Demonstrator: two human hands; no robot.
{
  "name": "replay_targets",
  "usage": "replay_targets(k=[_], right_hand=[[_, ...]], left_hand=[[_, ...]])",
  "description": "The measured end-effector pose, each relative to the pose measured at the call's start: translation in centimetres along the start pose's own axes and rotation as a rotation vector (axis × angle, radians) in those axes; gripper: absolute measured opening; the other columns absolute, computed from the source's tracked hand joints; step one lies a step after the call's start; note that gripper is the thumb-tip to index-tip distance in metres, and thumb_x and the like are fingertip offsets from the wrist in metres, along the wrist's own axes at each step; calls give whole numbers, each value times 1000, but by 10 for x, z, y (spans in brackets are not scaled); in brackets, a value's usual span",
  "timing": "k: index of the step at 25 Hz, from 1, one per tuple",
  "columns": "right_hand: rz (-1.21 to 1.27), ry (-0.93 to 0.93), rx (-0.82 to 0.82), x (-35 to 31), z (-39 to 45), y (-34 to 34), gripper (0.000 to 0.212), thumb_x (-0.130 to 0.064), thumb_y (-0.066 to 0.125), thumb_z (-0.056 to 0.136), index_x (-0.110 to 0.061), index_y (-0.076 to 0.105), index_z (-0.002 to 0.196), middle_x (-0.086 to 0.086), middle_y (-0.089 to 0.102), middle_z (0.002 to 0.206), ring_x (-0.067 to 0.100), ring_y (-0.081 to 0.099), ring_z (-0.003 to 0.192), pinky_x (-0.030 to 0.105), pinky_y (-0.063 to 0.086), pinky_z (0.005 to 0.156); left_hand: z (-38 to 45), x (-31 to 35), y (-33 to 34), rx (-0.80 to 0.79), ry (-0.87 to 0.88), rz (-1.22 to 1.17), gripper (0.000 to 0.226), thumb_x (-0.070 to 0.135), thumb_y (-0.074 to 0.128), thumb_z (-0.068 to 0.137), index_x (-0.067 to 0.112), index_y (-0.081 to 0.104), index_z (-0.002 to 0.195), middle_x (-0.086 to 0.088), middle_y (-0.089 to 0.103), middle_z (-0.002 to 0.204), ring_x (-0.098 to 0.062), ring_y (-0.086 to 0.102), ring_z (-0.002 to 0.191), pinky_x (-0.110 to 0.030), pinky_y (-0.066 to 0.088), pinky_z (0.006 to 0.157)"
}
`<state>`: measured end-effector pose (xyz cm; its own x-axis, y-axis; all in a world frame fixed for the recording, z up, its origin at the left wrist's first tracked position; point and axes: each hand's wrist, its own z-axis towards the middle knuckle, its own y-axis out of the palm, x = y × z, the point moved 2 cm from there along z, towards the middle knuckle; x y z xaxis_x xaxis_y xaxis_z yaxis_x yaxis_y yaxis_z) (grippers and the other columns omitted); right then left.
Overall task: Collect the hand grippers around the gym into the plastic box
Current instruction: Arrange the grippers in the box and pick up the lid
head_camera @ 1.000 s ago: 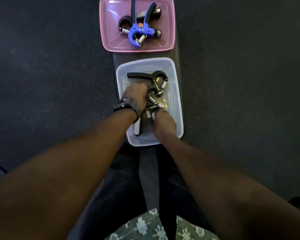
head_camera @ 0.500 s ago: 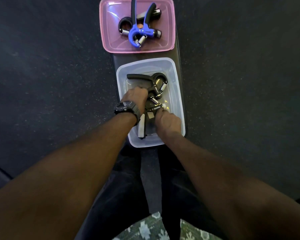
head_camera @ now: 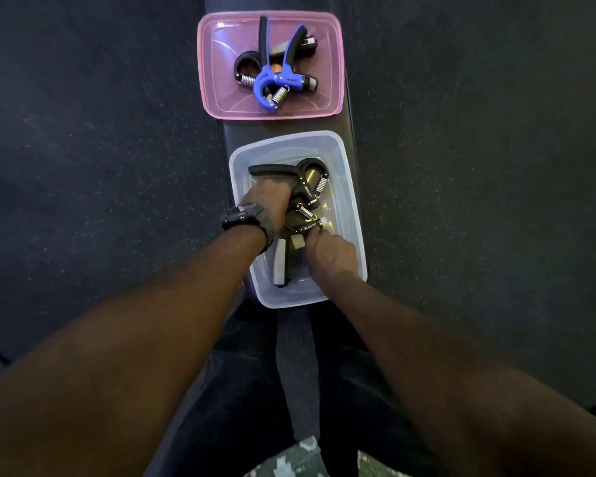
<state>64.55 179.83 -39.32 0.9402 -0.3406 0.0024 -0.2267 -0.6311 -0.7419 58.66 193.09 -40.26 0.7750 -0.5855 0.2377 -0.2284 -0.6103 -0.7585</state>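
Observation:
A clear plastic box (head_camera: 291, 138) sits on a dark bench and holds two black hand grippers. My left hand (head_camera: 269, 201), with a watch on the wrist, is down inside the box, its fingers curled over the lower handle of the far black gripper (head_camera: 284, 169). My right hand (head_camera: 331, 256) pinches the body of the near black gripper (head_camera: 280, 259), which has a grey-padded handle pointing towards me. Beyond it, a pink box (head_camera: 337, 63) holds a blue hand gripper (head_camera: 272, 79) lying over black ones.
The narrow dark bench (head_camera: 283, 123) carries both boxes in a line, pink far and clear near. Dark speckled rubber floor (head_camera: 100, 166) lies on both sides. My legs in dark trousers straddle the bench's near end.
Both hands have stayed inside the clear box on the black grippers. The near gripper's grey handle has shifted slightly and shows more. The view has drifted a little.

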Motion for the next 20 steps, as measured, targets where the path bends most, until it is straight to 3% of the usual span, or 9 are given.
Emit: replay_targets(k=[5, 8, 10, 12, 15, 18, 20], right_hand=[[-42, -15, 2, 6, 8, 0, 31, -7, 44, 100, 0, 44, 129, 12, 63, 120, 27, 67, 107, 35, 53, 78], [28, 1, 47, 6, 9, 2, 40, -10, 44, 100, 1, 37, 137, 15, 61, 122, 28, 65, 106, 36, 52, 78], [110, 20, -14, 5, 6, 5, 46, -10, 45, 99, -2, 30, 142, 16, 58, 124, 30, 64, 107, 37, 50, 81], [184, 41, -81, 8, 7, 0, 50, -16, 49, 97, -3, 31, 141, 17, 56, 128, 32, 62, 112, 37, 49, 87], [577, 180, -77, 17, 20, -34, 46, -37, 64, 88, -7, 55, 122, 16, 64, 118, 33, 62, 110, 36, 48, 87], [1106, 228, 33, 26, 34, -78, 34, -53, 57, 88, -19, 63, 85, 3, 66, 86, 21, 60, 81, 35, 46, 77], [1344, 217, 26, 27, 31, -92, 43, -59, 47, 91, -23, 59, 71, -5, 58, 73, 14, 52, 68, 34, 40, 71]], left_hand=[[-3, 1, 4, 41, 34, 4, 41, 4, 55, 87, 11, 56, 128, -20, 61, 123, -43, 64, 105, -44, 54, 83], [-9, 0, 6, 57, 105, 22, 46, 4, 60, 84, 9, 50, 128, -18, 52, 123, -42, 62, 100, -43, 51, 75], [-13, 1, 8, 59, 124, -42, 46, 6, 62, 83, 11, 52, 129, -15, 54, 123, -40, 62, 101, -42, 52, 77], [-10, 1, -1, 122, 35, -250, 36, 6, 57, 86, 14, 62, 121, -13, 63, 121, -36, 63, 106, -39, 52, 86], [0, -8, -29, 212, -164, -793, 20, 24, 58, 86, 22, 71, 102, -6, 73, 107, -28, 68, 103, -37, 53, 95], [-5, -9, -54, 211, -186, -1121, 28, 47, 54, 85, 24, 68, 90, -3, 71, 93, -21, 68, 83, -39, 55, 85], [-15, -3, -52, 168, -251, -1287, 36, 52, 47, 94, 22, 67, 92, -4, 69, 92, -17, 64, 81, -36, 50, 79]])
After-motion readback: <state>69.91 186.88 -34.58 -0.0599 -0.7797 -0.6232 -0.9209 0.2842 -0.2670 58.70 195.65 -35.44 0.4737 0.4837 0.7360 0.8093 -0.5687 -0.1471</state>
